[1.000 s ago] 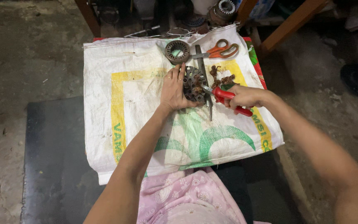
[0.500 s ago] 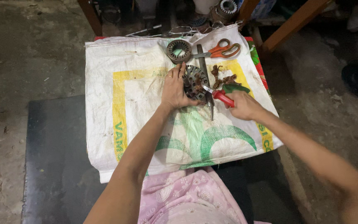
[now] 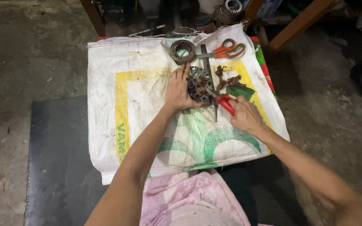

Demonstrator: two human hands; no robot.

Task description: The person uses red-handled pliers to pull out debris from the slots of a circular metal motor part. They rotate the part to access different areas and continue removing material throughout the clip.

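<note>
My left hand (image 3: 178, 91) rests on a round metal motor stator (image 3: 199, 83) lying on a white woven sack (image 3: 139, 104), holding it down by its left side. My right hand (image 3: 244, 114) grips red-handled pliers (image 3: 223, 101), whose jaws point up-left into the stator's lower right edge. Small clumps of brown copper wire (image 3: 227, 77) lie just right of the stator. A second, ring-shaped stator (image 3: 182, 51) sits farther back on the sack.
Orange-handled scissors (image 3: 225, 50) lie at the sack's far edge. A long dark metal tool (image 3: 208, 71) runs past the stator. A green scrap (image 3: 240, 91) lies by the pliers. Wooden legs (image 3: 298, 23) and more motor parts (image 3: 229, 8) stand beyond; bare concrete floor surrounds the dark mat (image 3: 55, 155).
My right hand has drawn back toward me, and the pliers now angle up-left to the stator. My left hand stays on the stator.
</note>
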